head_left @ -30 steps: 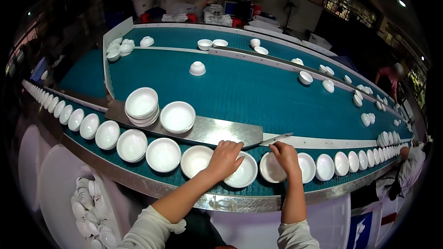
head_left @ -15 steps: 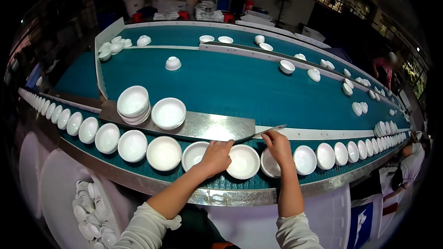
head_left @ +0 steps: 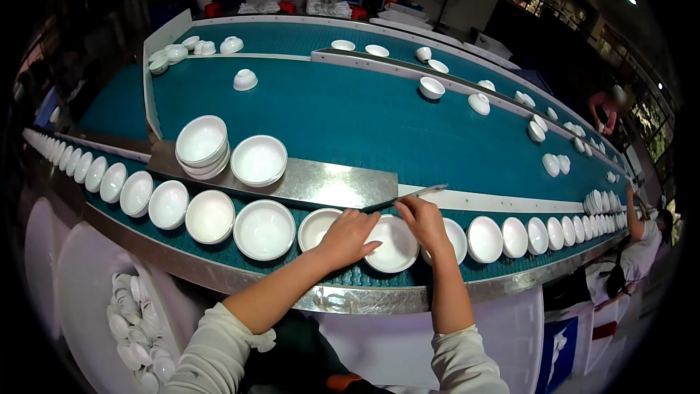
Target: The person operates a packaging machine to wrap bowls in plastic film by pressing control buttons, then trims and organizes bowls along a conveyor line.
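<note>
On the near strip of the green conveyor belt, a white bowl (head_left: 391,243) lies tilted toward me between my two hands. My left hand (head_left: 348,237) is closed at this bowl's left rim, its thumb over the inside. My right hand (head_left: 423,220) pinches a thin, dark tool with a pale pointed tip (head_left: 432,190), its kind unclear. The tool lies across the gap above the bowl. Partly behind my left hand is another bowl (head_left: 315,226), and my right wrist partly covers a further bowl (head_left: 455,241).
A metal plate (head_left: 328,184) carries stacked bowls (head_left: 202,140) and a single bowl (head_left: 259,160). Bowls line the near strip both ways; others ride the wide belt (head_left: 321,117). A bin (head_left: 80,284) of white ware stands lower left. A co-worker (head_left: 634,255) is at right.
The near row of bowls has shifted left, bringing a different bowl between my hands. Bowls on the middle lane also moved left; those on the far lane moved right. The view tilted slightly.
</note>
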A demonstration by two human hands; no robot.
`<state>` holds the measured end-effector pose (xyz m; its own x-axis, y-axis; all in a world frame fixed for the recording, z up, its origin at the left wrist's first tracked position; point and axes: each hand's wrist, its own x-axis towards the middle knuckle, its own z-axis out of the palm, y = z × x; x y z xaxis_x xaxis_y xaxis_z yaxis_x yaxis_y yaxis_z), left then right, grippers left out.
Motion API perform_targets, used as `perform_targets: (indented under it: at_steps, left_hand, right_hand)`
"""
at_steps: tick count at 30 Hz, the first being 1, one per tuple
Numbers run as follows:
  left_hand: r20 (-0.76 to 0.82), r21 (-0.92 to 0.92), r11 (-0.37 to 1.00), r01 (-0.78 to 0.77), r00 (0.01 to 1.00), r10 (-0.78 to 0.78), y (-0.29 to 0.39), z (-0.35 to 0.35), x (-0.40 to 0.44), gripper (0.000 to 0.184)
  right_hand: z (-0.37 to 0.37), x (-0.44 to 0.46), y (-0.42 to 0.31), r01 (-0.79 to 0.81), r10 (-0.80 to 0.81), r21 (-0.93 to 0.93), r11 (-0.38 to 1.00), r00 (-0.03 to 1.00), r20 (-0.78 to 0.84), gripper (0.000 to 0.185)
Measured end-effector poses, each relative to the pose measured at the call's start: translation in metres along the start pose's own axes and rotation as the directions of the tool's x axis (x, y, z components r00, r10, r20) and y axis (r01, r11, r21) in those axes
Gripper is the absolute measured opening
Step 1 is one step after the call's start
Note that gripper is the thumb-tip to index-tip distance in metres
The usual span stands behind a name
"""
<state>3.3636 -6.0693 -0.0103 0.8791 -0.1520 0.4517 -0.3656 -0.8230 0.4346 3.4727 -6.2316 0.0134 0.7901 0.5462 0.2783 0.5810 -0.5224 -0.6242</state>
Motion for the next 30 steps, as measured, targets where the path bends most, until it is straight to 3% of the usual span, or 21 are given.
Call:
perform_targets:
  at_steps: [2,4,6,8,9,10,12,14,16,20,24,26,27,30]
  left_hand:
    - [0.132,0.024,0.981,0.192,0.972,-0.193,-0.004,-0.007,-0.001,0.045]
    - [0.191,0.060,0.972,0.226,0.953,-0.234,-0.011,-0.010,-0.004,0.043]
    - [0.058,0.068,0.988,0.138,0.988,-0.142,-0.018,-0.012,-0.008,0.042]
    - [-0.013,0.006,0.996,0.094,0.996,-0.094,-0.030,-0.025,-0.016,0.040]
    - [-0.090,-0.034,0.998,0.051,0.994,-0.054,-0.029,-0.028,-0.014,0.038]
    - [-0.087,-0.040,0.998,0.050,0.995,-0.053,-0.028,-0.026,-0.013,0.038]
    - [-0.118,-0.092,0.996,0.009,0.993,-0.020,-0.026,-0.023,-0.012,0.037]
    - [-0.100,-0.117,0.993,-0.004,0.995,-0.008,-0.033,-0.027,-0.021,0.038]
    - [-0.109,-0.107,0.994,-0.036,0.994,0.024,-0.031,-0.024,-0.024,0.044]
    - [0.080,-0.099,0.995,0.022,0.997,-0.014,-0.033,-0.027,-0.027,0.039]
    - [0.185,-0.091,0.979,0.183,0.969,-0.164,-0.049,-0.043,-0.035,0.040]
    - [0.052,-0.130,0.978,0.162,0.986,-0.157,-0.051,-0.046,-0.035,0.039]
    - [0.088,-0.133,0.961,0.244,0.968,-0.233,-0.048,-0.053,-0.033,0.038]
    - [-0.024,-0.134,0.974,0.181,0.982,-0.186,-0.062,-0.053,-0.038,0.035]
  right_hand:
    - [-0.001,0.002,0.007,0.006,-0.007,-0.038,0.999,0.999,-0.051,0.021]
    - [-0.004,0.003,0.008,-0.025,0.015,-0.098,0.995,0.995,-0.103,0.021]
    - [-0.003,0.003,0.012,-0.053,0.039,-0.119,0.991,0.992,-0.117,0.022]
    - [0.012,0.004,0.005,-0.116,0.086,-0.280,0.953,0.990,-0.116,0.025]
    - [0.011,0.003,0.005,-0.154,0.141,-0.314,0.937,0.988,-0.064,0.027]
    - [0.008,0.003,0.004,-0.159,0.146,-0.317,0.935,0.987,-0.064,0.027]
    - [0.008,0.003,-0.003,-0.148,0.194,-0.372,0.916,0.977,0.087,0.028]
    - [0.023,0.003,-0.016,-0.125,0.166,-0.351,0.928,0.982,0.089,0.028]
    - [0.028,0.002,-0.023,-0.084,0.097,-0.175,0.981,0.993,0.063,0.027]
    - [0.030,0.007,-0.022,-0.040,0.027,-0.108,0.993,0.992,-0.122,0.022]
    - [0.036,0.011,-0.020,-0.092,0.060,-0.221,0.971,0.987,-0.147,0.023]
    - [0.034,0.010,-0.019,-0.138,0.109,-0.282,0.949,0.987,-0.117,0.026]
    - [0.033,0.010,-0.021,-0.182,0.170,-0.315,0.931,0.983,-0.067,0.027]
    - [0.040,0.012,-0.028,-0.240,0.262,-0.367,0.899,0.965,0.012,0.030]
